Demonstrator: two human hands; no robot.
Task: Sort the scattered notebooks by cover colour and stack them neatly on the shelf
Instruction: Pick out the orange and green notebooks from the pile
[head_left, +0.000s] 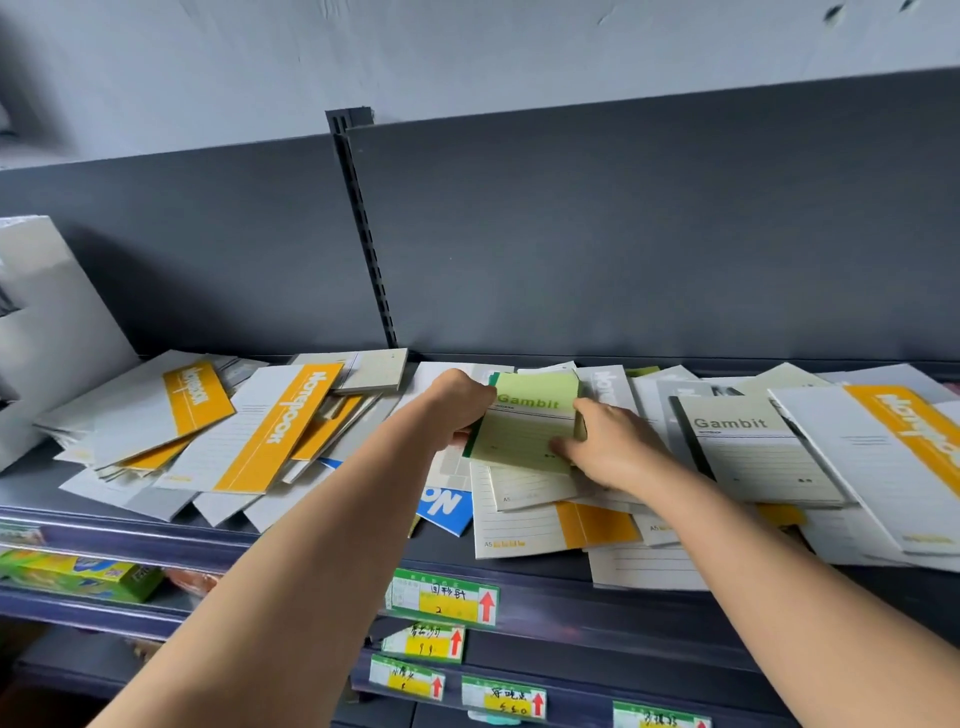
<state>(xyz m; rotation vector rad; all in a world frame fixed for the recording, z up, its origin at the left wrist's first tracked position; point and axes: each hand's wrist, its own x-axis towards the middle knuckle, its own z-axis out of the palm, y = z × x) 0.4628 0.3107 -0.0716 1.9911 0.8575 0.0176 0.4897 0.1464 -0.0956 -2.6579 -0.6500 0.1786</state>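
Head view: a dark grey shelf (31, 483) runs the width of the frame, backed by a dark panel (623, 234) with a slotted upright (363, 223) and a pale wall (467, 52) above it. Notebooks lie scattered over most of the surface. An orange-banded heap (280, 426) fans out toward the left end, and more orange-banded covers (893, 441) overhang the front edge at the right end. A grey Gambit notebook (753, 452) rests on the right pile, and a blue notebook (447, 506) shows partly near the front edge at the middle. A white box (47, 322) stands at the left end against the back panel.

The green notebook (524, 426) sits mid-shelf, close to the back edge, on top of loose pale covers. The left hand (462, 410) grips its left, spine edge with curled fingers. The right hand (608, 447) pinches its right edge, thumb on the cover. Whether the notebook is lifted clear of the pile cannot be told.

Bare surface shows at the front left corner and in a strip along the front edge at the middle. Price labels (441, 597) hang on the front rails below, and a green box (83, 574) lies on a lower shelf at the left.
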